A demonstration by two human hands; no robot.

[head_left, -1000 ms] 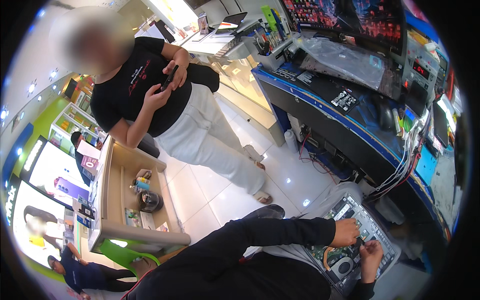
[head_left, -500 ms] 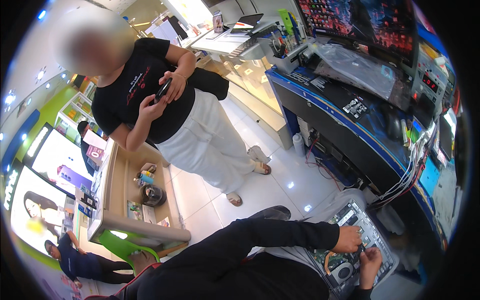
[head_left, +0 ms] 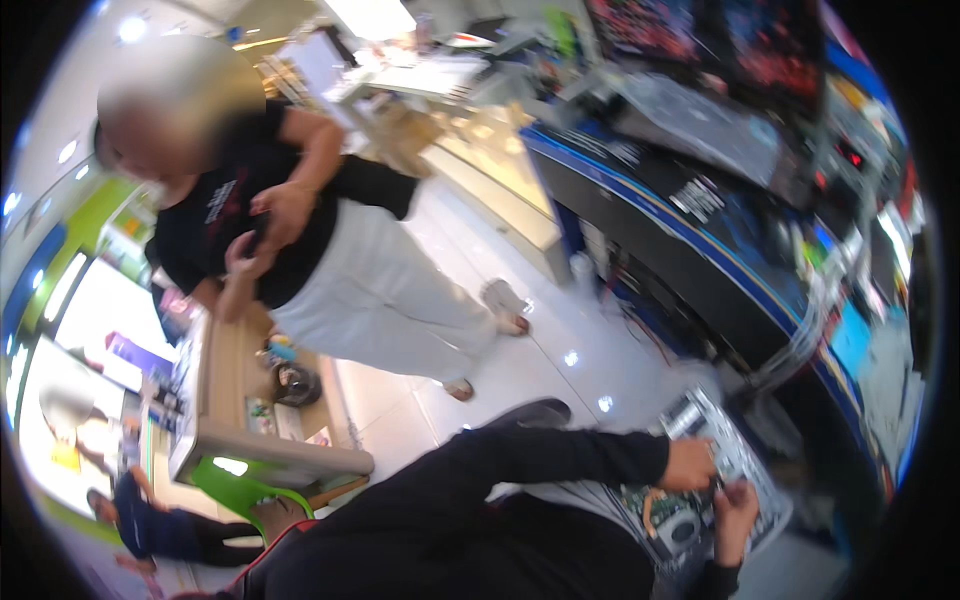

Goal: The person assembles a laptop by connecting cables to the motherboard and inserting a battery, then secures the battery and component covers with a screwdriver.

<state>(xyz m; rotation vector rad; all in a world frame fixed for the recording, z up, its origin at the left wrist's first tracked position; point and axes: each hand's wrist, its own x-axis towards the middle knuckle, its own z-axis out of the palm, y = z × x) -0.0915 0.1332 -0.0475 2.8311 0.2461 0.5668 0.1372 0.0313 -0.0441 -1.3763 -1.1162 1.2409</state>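
Down in the lower right of the frame, both hands are busy over an open grey metal computer case (head_left: pixel 735 470), which lies flat with its insides showing. Its long axis runs on a slant, from the upper left near the glossy white tiled floor (head_left: pixel 540 370) down toward the lower right, with the near end low in the frame. The left hand (head_left: pixel 690 465), coming out of a long black sleeve (head_left: pixel 540 465), sits on the case's upper-left part, fingers curled down onto it; whether it grips anything is too blurred to tell. The right hand (head_left: pixel 737 508) is just beside it, lower and to the right, fingers bent in toward the parts inside; what it pinches, if anything, I cannot tell. Between the hands and a little below sits a round black fan (head_left: pixel 680 525), and an orange cable (head_left: pixel 650 505) loops just left of it.

Up in the upper left, another person in a black shirt and white trousers (head_left: pixel 380 300) stands well apart, hands drawn to the chest. Left of the frame's middle stands a low beige wooden counter (head_left: pixel 225 400), with a green plastic chair (head_left: pixel 235 485) below it. Along the right side runs a dark workbench with a blue edge (head_left: pixel 700 260).
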